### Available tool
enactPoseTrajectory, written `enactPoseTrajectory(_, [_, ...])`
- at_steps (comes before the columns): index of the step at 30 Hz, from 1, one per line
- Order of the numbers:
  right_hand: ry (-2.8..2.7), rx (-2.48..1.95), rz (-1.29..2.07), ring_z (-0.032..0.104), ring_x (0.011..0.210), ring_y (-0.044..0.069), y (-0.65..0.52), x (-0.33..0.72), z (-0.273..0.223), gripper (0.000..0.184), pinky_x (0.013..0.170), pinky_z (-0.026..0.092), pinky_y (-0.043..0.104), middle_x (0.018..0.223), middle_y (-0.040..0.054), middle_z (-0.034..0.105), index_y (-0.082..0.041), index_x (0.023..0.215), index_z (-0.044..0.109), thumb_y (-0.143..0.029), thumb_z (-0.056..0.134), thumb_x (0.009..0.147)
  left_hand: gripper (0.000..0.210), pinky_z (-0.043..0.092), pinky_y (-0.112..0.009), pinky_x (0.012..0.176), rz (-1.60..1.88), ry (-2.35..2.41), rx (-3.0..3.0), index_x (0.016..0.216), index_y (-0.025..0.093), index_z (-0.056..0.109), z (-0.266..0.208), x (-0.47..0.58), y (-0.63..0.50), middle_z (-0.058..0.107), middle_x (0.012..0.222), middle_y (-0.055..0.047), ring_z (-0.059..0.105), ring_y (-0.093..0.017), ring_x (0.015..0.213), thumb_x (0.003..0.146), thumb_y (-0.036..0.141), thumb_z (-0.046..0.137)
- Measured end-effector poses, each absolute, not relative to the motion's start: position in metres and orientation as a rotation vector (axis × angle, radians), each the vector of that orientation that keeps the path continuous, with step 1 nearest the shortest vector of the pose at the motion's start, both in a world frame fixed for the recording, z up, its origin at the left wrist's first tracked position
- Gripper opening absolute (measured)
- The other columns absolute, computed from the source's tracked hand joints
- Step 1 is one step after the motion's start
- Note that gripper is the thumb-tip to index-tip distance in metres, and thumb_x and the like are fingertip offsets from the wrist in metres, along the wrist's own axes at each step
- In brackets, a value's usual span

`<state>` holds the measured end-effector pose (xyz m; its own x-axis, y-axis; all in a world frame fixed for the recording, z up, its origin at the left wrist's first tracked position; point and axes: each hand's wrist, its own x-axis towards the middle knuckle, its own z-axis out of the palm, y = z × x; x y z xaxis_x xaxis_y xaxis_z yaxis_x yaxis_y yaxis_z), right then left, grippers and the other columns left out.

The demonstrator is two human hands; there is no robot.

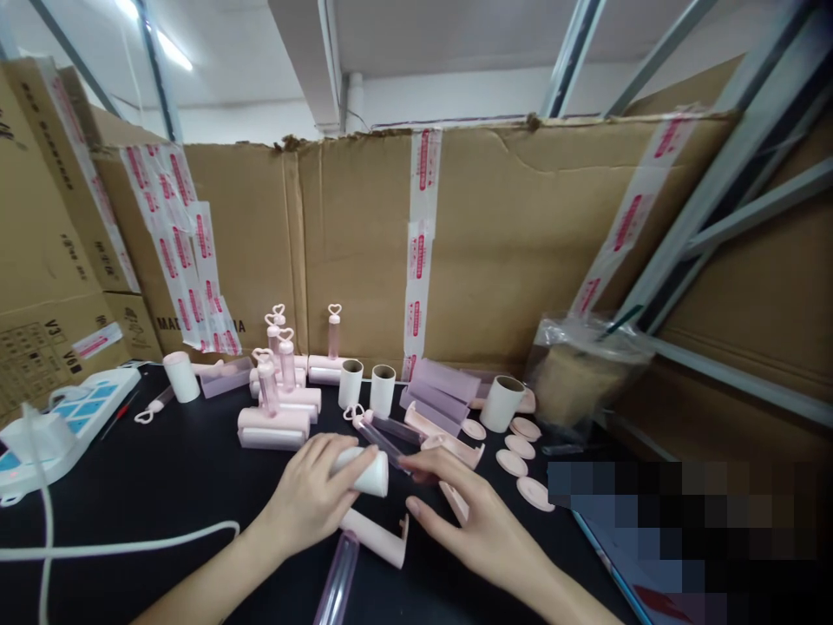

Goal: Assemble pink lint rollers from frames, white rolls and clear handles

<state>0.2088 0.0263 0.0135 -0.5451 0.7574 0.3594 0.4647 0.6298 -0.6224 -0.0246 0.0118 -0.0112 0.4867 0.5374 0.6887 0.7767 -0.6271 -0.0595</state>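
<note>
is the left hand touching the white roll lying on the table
Touching. The head view shows the left hand with its fingers laid over the white roll, no gap between them. The right hand lies beside it.

Matt white paper roll (364, 473), glossy pink plastic holders (273, 428), rough cardboard wall (508, 252).

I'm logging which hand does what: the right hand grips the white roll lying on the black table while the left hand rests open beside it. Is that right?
The hands are swapped. In the head view the left hand grips the white roll lying on the black table, while the right hand rests open beside it.
</note>
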Motion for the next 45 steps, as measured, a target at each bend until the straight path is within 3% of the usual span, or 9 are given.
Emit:
enactPoseTrajectory(7, [-2.126,-0.881,0.773,0.065,0.09,0.018,0.012,0.203,0.011,0.04,0.083,0.054,0.031,0.099,0.0057,0.067,-0.019,0.106,0.053,-0.004,0.051,0.068,0.041,0.049,-0.039,0.08,-0.836,-0.902,-2.306,0.125,0.015,0.05,-0.01,-0.006,-0.007,0.063,0.103,-0.012,0.059,-0.024,0.091,0.084,0.018,0.051])
enactPoseTrajectory(17, [-2.117,-0.902,0.656,0.067,0.084,0.018,0.006,0.202,0.006,0.047,0.077,0.056,0.026,0.094,0.0053,0.068,-0.018,0.102,0.053,-0.002,0.05,0.057,0.035,0.046,-0.038,0.08,-0.891,-0.797,-2.187,0.116,0.016,0.059,-0.018,-0.001,-0.008,0.067,0.095,-0.01,0.061,-0.023,0.083,0.085,0.011,0.044])
enactPoseTrajectory(22, [-2.171,-0.877,0.527,0.066,0.082,0.016,0.004,0.203,0.01,0.052,0.074,0.053,0.023,0.093,0.003,0.068,-0.02,0.106,0.051,-0.002,0.045,0.058,0.041,0.047,-0.036,0.079,-0.881,-0.841,-2.328,0.123,0.014,0.053,-0.017,-0.007,-0.006,0.066,0.1,-0.011,0.06,-0.023,0.086,0.083,0.013,0.049])
enactPoseTrajectory(25, [-2.201,-0.986,0.452,0.065,0.081,0.015,0.011,0.22,0.029,0.043,0.074,0.05,0.023,0.088,0.001,0.067,-0.021,0.099,0.053,-0.005,0.044,0.06,0.047,0.045,-0.038,0.084,-0.989,-0.965,-2.396,0.127,0.014,0.047,-0.016,-0.016,-0.001,0.064,0.107,-0.011,0.057,-0.024,0.095,0.081,0.017,0.056])
enactPoseTrajectory(31, [-2.361,-1.597,0.218,0.06,0.06,0.017,0.049,0.287,0.051,0.003,0.055,0.043,0.024,0.068,0.0,0.063,-0.022,0.074,0.053,-0.021,0.052,0.071,0.044,0.045,-0.036,0.082,-1.663,-1.636,-2.336,0.114,0.023,0.049,-0.015,-0.027,0.011,0.062,0.109,-0.007,0.057,-0.024,0.099,0.075,0.032,0.066])
enactPoseTrajectory(35, [-2.492,-1.689,0.284,0.061,0.061,0.019,0.076,0.304,0.027,0.004,0.053,0.042,0.024,0.065,0.0018,0.065,-0.021,0.067,0.059,-0.017,0.058,0.067,0.041,0.045,-0.033,0.084,-2.298,-1.862,-2.341,0.11,0.02,0.048,-0.008,-0.026,0.017,0.062,0.108,-0.008,0.058,-0.024,0.101,0.075,0.033,0.064])
enactPoseTrajectory(39, [-2.497,-1.637,0.278,0.061,0.062,0.018,0.087,0.305,0.017,0.015,0.059,0.046,0.027,0.073,0.0032,0.064,-0.022,0.062,0.063,-0.008,0.059,0.06,0.042,0.047,-0.031,0.076,-2.803,-1.939,-2.173,0.107,0.017,0.049,-0.001,-0.024,0.017,0.066,0.087,-0.006,0.062,-0.023,0.088,0.074,0.035,0.067])
enactPoseTrajectory(42, [-2.486,-1.56,0.258,0.063,0.067,0.021,0.08,0.299,0.03,0.014,0.065,0.049,0.032,0.076,0.0061,0.065,-0.023,0.069,0.068,-0.017,0.056,0.072,0.037,0.047,-0.028,0.071,-3.129,-1.94,-1.979,0.103,0.017,0.053,-0.002,-0.022,0.015,0.063,0.084,-0.003,0.061,-0.02,0.083,0.073,0.034,0.068])
enactPoseTrajectory(45, [-2.314,-1.318,0.374,0.064,0.08,0.024,0.059,0.274,0.043,0.021,0.071,0.05,0.034,0.088,0.0088,0.069,-0.022,0.09,0.068,-0.031,0.05,0.084,0.033,0.047,-0.025,0.067,-3.502,-1.837,-1.824,0.101,0.02,0.054,-0.004,-0.018,0.013,0.059,0.088,0.0,0.058,-0.015,0.081,0.073,0.029,0.069])
